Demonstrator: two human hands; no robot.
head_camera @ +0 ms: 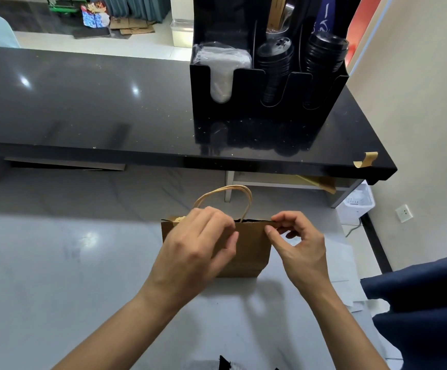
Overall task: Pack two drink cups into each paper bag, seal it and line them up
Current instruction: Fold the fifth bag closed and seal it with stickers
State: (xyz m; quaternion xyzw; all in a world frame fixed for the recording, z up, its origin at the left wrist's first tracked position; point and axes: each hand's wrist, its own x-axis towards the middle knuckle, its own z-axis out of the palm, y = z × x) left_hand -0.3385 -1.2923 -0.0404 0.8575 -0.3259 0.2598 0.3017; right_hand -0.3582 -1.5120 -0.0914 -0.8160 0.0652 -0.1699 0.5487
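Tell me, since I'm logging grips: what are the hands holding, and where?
Both hands, left hand and right hand, pinch the paper bag along its top edge.

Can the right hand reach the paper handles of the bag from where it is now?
Probably yes: the right hand pinches the bag at its top edge, and the handles rise uncovered just beside it.

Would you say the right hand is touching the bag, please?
Touching: the head view shows the right hand pinching the top edge of the bag at its right corner.
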